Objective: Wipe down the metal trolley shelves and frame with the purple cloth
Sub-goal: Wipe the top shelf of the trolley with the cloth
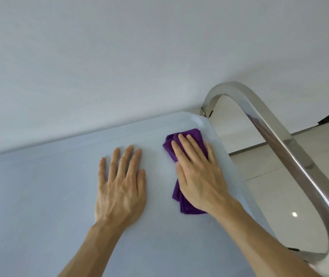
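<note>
purple cloth point(183, 148), folded and bunched, is pressed flat against the top shelf point(39, 196) of the trolley by the right hand point(197, 176). the fingers of that hand are held straight and close together on top of the fabric, with the palm laid over its middle; nothing is gripped or pinched. the cloth is seen poking out beyond the fingertips at the far end and below the heel of the hand at the near end. it is placed near the far right corner of the shelf, just inside the raised rim that is seen along the right edge.

the left hand point(121, 186) is laid flat on the bare shelf surface just beside the cloth, to its left, without touching it. its fingers are spread slightly and kept straight, and nothing is held.

the shelf is shown as a pale, matte grey-blue sheet with a shallow lip along its far and right edges. a curved, polished metal handle point(279, 136) of the frame is seen arching over the right end of the shelf, from the far corner round to the near right. a plain white wall point(119, 56) is seen behind the trolley, and glossy light floor tiles point(269, 166) are visible through the loop of the handle.
</note>
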Demonstrator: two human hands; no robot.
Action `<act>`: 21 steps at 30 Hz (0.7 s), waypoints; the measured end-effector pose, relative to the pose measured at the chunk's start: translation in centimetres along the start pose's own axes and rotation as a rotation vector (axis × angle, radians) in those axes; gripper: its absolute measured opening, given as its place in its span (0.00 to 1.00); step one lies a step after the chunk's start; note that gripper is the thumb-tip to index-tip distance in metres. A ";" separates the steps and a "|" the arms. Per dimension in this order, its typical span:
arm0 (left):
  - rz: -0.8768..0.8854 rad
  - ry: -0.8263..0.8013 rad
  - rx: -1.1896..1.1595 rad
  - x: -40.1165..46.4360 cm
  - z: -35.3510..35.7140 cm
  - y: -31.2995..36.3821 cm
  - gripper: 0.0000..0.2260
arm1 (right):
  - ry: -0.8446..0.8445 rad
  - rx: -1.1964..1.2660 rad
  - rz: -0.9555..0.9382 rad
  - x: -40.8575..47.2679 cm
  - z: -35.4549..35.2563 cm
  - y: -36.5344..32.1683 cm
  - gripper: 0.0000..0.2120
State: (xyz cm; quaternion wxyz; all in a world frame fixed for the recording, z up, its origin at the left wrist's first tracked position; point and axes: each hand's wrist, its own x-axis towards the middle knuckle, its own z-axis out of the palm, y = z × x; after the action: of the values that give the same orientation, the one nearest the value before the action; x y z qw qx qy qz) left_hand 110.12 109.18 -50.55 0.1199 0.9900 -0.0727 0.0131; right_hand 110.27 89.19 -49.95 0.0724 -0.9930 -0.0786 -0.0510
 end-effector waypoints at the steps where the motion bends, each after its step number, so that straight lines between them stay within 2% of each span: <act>1: -0.003 0.000 0.002 0.0 0.0 0.0 0.24 | 0.005 -0.020 0.070 0.3 -0.3 1.2 0.26; 5: -0.012 0.001 0.017 0.3 0.2 0.1 0.24 | 0.009 -0.047 0.287 4.9 -0.6 3.3 0.25; 7: -0.015 0.003 0.019 0.3 0.2 0.1 0.24 | 0.019 -0.055 0.315 6.4 -0.4 2.0 0.26; 9: -0.015 -0.006 0.010 0.2 0.2 0.1 0.25 | 0.028 -0.061 0.240 5.3 0.1 -0.2 0.27; 13: -0.010 -0.006 -0.021 0.3 0.0 0.2 0.25 | -0.028 0.013 -0.001 -2.5 0.2 -4.3 0.26; 16: -0.004 0.002 -0.025 0.2 0.1 0.1 0.25 | -0.024 0.008 -0.049 -7.1 -0.5 -1.7 0.25; 21: 0.000 0.009 -0.009 0.4 0.5 0.1 0.23 | -0.004 -0.070 0.290 -5.6 -2.2 3.6 0.24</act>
State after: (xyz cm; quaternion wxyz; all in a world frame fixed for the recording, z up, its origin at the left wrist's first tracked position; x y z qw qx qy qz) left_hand 110.53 108.90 -51.01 0.1249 0.9894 -0.0721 0.0174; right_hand 105.12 84.50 -48.93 0.0442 -0.9959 0.0676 -0.0409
